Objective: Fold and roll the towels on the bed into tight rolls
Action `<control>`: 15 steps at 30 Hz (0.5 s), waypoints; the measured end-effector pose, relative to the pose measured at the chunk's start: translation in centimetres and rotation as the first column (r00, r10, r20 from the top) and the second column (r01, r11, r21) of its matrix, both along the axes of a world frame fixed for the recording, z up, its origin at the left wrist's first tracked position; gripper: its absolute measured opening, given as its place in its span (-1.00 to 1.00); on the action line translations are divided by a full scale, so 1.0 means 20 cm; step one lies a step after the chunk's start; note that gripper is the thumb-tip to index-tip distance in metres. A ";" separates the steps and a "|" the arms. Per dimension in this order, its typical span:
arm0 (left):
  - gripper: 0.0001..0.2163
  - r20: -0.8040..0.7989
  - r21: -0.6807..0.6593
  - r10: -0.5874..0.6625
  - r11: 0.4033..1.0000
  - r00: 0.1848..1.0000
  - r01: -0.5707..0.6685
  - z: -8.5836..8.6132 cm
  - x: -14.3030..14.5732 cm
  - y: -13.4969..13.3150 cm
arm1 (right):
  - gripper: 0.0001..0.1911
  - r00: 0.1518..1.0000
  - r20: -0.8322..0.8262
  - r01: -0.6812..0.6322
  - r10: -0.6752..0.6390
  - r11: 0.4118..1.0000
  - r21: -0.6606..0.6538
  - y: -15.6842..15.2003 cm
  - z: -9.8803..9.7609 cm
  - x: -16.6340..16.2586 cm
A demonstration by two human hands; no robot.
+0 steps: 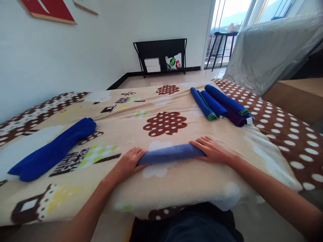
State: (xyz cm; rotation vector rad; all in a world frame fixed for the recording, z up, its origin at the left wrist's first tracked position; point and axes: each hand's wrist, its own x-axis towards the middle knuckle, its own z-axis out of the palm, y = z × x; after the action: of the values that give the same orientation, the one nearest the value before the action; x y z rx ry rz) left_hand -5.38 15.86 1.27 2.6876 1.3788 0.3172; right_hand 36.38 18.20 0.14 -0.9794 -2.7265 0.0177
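A light blue rolled towel (171, 154) lies crosswise on the patterned blanket (121, 127) near its front edge. Around its left end my left hand (135, 159) is closed, thumb on the near side and fingers over the top. My right hand (208, 150) grips the opposite end the same way. Beyond my right hand several rolled towels lie side by side, among them a dark blue roll (225, 99) and a purple roll (236, 117). Off to the left a loose, bunched blue towel (54, 149) rests on the blanket.
A black shelf (160, 50) with white boxes (152, 65) stands against the far wall. At the right are a plastic-covered piece of furniture (272, 50) and a cardboard-coloured box (295, 97). A dark stool (223, 47) stands by the window.
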 end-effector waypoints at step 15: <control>-0.51 0.275 -0.523 0.183 0.852 0.944 -0.013 0.25 0.24 -0.03 | -0.65 0.917 -0.352 -0.233 0.185 0.967 -0.100 0.08 1.16 0.02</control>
State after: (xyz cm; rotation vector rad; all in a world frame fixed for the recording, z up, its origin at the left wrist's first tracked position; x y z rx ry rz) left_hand -0.66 15.35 6.30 2.0311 1.2817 0.3143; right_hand 36.76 19.87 23.33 -0.6382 -2.5149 0.3865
